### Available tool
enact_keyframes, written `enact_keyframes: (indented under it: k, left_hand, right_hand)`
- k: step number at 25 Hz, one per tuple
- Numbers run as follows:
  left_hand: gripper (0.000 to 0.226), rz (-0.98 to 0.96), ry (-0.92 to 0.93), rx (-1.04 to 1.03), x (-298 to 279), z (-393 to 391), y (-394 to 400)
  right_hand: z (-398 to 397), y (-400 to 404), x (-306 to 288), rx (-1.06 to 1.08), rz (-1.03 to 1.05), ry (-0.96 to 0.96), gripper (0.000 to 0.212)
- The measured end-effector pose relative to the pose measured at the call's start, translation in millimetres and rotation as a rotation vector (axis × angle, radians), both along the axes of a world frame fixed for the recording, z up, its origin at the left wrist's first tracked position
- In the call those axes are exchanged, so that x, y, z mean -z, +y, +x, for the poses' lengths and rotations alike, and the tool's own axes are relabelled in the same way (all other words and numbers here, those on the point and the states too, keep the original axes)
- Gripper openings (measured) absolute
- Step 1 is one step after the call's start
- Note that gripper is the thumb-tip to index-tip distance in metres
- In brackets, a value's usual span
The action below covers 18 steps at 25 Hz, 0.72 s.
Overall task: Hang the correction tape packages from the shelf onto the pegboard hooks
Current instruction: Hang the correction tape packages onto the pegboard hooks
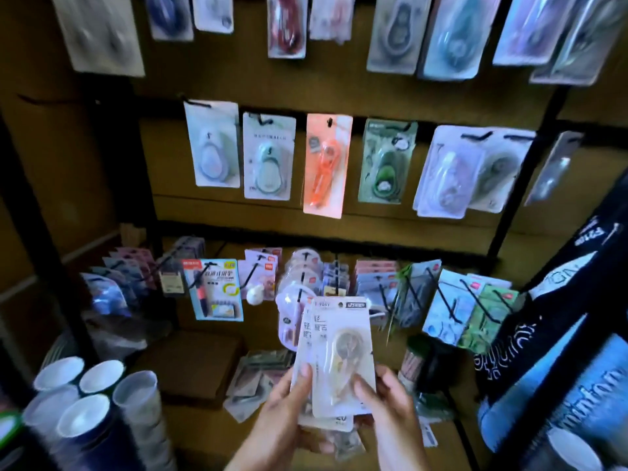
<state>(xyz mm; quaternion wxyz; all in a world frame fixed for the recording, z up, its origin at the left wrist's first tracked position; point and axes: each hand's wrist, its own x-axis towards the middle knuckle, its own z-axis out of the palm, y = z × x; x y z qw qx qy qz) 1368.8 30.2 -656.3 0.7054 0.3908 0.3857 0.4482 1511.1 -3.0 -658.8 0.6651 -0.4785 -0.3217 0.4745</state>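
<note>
Both hands hold a small stack of correction tape packages (pixel 334 355) upright in front of the lower pegboard row. My left hand (pixel 289 406) grips the stack from the left, thumb on its front. The front package is pinched at its lower right by my right hand (pixel 387 399). More loose packages (pixel 253 379) lie on the shelf below and left of the stack. The brown pegboard (pixel 339 96) carries rows of hung packages on black hooks (pixel 472 294); an orange package (pixel 326 164) hangs in the middle row.
Several white-topped tubes (pixel 85 396) stand at the lower left. A flat cardboard box (pixel 193 362) lies on the shelf. A dark cup of sticks (pixel 421 362) is right of my hands. Black printed fabric (pixel 557 317) hangs at the right. A black frame post (pixel 34 215) rises on the left.
</note>
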Motion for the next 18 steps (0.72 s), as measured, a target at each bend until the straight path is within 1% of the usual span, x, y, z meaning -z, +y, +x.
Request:
enact_keyframes:
  k: [1, 3, 5, 8, 11, 14, 18]
  left_hand:
    - [0.033, 0.074, -0.017, 0.009, -13, 0, -2]
    - [0.038, 0.203, -0.048, -0.046, -39, -1, -3]
    - [0.037, 0.269, -0.076, -0.126, -67, -10, -4]
    - [0.035, 0.364, -0.102, -0.318, -104, -39, 10]
    - [0.027, 0.440, -0.121, -0.502, -141, -84, 41]
    - [0.022, 0.501, -0.143, -0.625, -175, -129, 73]
    - [0.021, 0.492, -0.165, -0.734, -200, -178, 112]
  right_hand:
    - [0, -5, -17, 0.007, 0.036, 0.001, 0.038]
    - [-4, -9, -49, 0.010, 0.098, 0.006, 0.016]
    - [-13, -11, -80, 0.004, 0.164, -0.039, 0.014]
    - [-34, -5, -114, -0.011, 0.233, -0.104, 0.006]
    - [-52, 13, -127, -0.035, 0.252, -0.118, 0.006]
    - [-70, 30, -133, -0.096, 0.260, -0.128, 0.007]
    - [-98, 55, -137, -0.157, 0.263, -0.163, 0.008]
